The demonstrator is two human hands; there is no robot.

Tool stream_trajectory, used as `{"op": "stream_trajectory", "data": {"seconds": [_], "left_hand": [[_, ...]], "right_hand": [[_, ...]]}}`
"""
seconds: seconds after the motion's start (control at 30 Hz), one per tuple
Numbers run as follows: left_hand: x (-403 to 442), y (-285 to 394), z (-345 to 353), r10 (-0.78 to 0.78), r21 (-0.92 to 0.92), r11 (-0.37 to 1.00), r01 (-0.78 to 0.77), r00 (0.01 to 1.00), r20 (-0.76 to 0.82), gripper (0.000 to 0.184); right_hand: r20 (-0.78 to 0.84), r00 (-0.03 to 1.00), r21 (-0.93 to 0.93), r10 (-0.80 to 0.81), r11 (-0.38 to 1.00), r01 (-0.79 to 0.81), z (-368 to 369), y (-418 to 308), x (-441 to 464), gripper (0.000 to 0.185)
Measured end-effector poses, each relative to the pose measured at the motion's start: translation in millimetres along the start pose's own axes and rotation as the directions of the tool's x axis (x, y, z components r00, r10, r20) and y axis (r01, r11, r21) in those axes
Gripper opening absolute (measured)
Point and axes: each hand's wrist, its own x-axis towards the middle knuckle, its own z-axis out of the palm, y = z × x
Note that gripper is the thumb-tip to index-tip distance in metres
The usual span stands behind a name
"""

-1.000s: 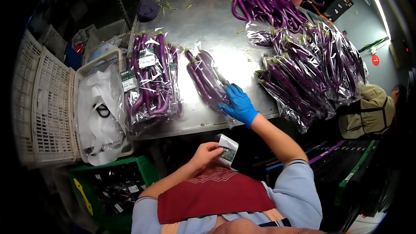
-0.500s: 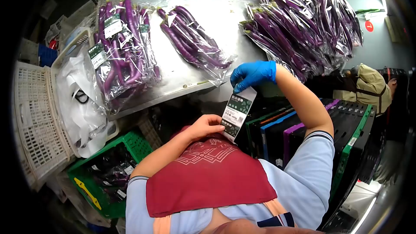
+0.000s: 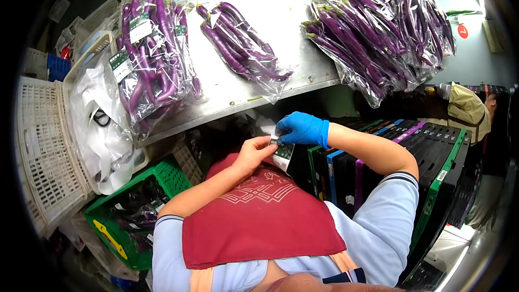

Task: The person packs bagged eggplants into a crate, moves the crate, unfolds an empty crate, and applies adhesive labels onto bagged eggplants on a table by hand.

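In front of my apron, a strip of printed green-and-white labels (image 3: 283, 161) hangs between my hands. My left hand (image 3: 253, 154), bare, pinches its upper part with thumb and fingers. Right beside those fingertips, my right hand (image 3: 304, 128) in a blue glove is closed on the strip's top end. On the metal table ahead lies a clear bag of long purple eggplants (image 3: 238, 43) with no label visible on the bag. Left of it are stacked bags of eggplants (image 3: 157, 59) that bear similar labels.
A large pile of bagged eggplants (image 3: 378, 32) covers the table's right side. Folded black crates (image 3: 432, 151) stand to my right. At lower left is a green crate (image 3: 175, 178) with bagged eggplants, near white baskets (image 3: 48, 146) and white plastic bags (image 3: 100, 130).
My right hand has come down and left, close to my left hand. The label strip, stretched out before, is now bunched and partly covered by my fingers.
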Motion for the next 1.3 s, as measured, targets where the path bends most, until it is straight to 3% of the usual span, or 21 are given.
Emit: {"op": "stream_trajectory", "data": {"seconds": [0.13,0.23,0.27,0.4,0.47,0.5,0.53,0.6,0.63,0.73,0.77,0.83,0.9,0.97,1.0,1.07,1.13,1.17,1.2,1.27,1.3], "left_hand": [[-1,-1,-4,-0.051,0.009,0.999,0.051,0.998,0.027,0.023],[-2,0,-3,-0.069,-0.004,0.998,0.069,0.997,0.030,0.022],[-2,-1,-5,-0.084,-0.012,0.996,0.084,0.996,0.030,0.021],[8,-16,-14,-0.190,-0.035,0.981,0.190,0.982,0.020,0.017],[10,-19,-15,-0.209,-0.019,0.978,0.210,0.977,0.026,0.017],[10,-20,-13,-0.213,-0.002,0.977,0.213,0.977,0.027,0.017],[11,-18,-12,-0.217,0.013,0.976,0.217,0.976,0.027,0.017],[13,-17,-10,-0.206,0.028,0.978,0.206,0.978,0.022,0.017],[15,-20,-12,-0.200,0.042,0.979,0.199,0.980,0.013,0.018],[20,-27,-17,-0.200,0.065,0.978,0.200,0.980,-0.007,0.018],[22,-30,-19,-0.193,0.060,0.979,0.193,0.981,-0.006,0.018],[23,-27,-20,-0.185,0.067,0.981,0.184,0.983,0.012,0.019],[25,-25,-21,-0.165,0.074,0.984,0.164,0.986,0.013,0.019],[27,-27,-22,-0.168,0.092,0.982,0.166,0.986,0.012,0.017],[29,-29,-24,-0.172,0.108,0.980,0.170,0.985,0.013,0.017],[32,-28,-26,-0.186,0.128,0.975,0.184,0.983,0.002,0.016],[34,-26,-24,-0.199,0.138,0.970,0.201,0.980,-0.025,0.016],[35,-29,-25,-0.205,0.098,0.974,0.205,0.979,-0.008,0.017],[36,-30,-24,-0.210,0.126,0.970,0.209,0.978,-0.002,0.017],[36,-23,-22,-0.206,0.183,0.962,0.204,0.979,-0.009,0.017],[37,-28,-23,-0.177,0.180,0.968,0.176,0.984,-0.011,0.018]], "right_hand": [[0.056,0.997,-0.041,0.048,0.998,-0.046,-2,-5,5,0.023],[-0.047,0.999,-0.182,-0.025,0.983,0.016,-17,5,10,0.023],[-0.072,0.997,-0.151,-0.011,0.989,0.000,-30,5,10,0.025],[-0.294,0.955,0.312,0.053,0.949,0.043,-93,16,19,0.023],[-0.381,0.924,0.290,0.034,0.953,0.084,-131,7,35,0.022],[-0.426,0.905,0.163,-0.004,0.983,0.081,-153,-3,42,0.022],[-0.537,0.843,-0.006,-0.037,0.999,0.040,-168,-6,57,0.023],[-0.651,0.708,-0.225,-0.273,0.961,0.163,-197,-16,89,0.016],[-0.704,0.567,-0.399,-0.427,0.899,0.182,-210,-18,109,0.014],[-0.621,0.121,-0.757,-0.774,0.633,0.162,-224,-40,144,0.009],[-0.496,0.083,-0.865,-0.864,0.501,0.041,-225,-34,159,0.005],[-0.402,0.181,-0.912,-0.897,0.409,0.000,-200,-10,181,0.008],[-0.263,0.451,-0.927,-0.853,0.352,0.126,-164,23,189,0.009],[-0.142,0.752,-0.857,-0.643,0.460,0.231,-136,42,184,0.007],[-0.227,0.525,-0.806,-0.820,0.461,0.370,-128,39,168,0.006],[-0.326,0.623,-0.699,-0.711,0.625,0.347,-133,35,145,0.012],[-0.736,0.518,-0.387,-0.436,0.899,0.207,-130,63,157,0.021],[-0.763,0.600,-0.228,-0.242,0.968,0.101,-135,70,166,0.036],[-0.619,0.781,0.287,0.089,0.950,0.119,-135,75,174,0.040],[-0.228,0.971,0.580,0.068,0.811,0.079,-130,63,177,0.043],[-0.087,0.983,0.727,0.160,0.686,-0.047,-123,70,187,0.037]]}}
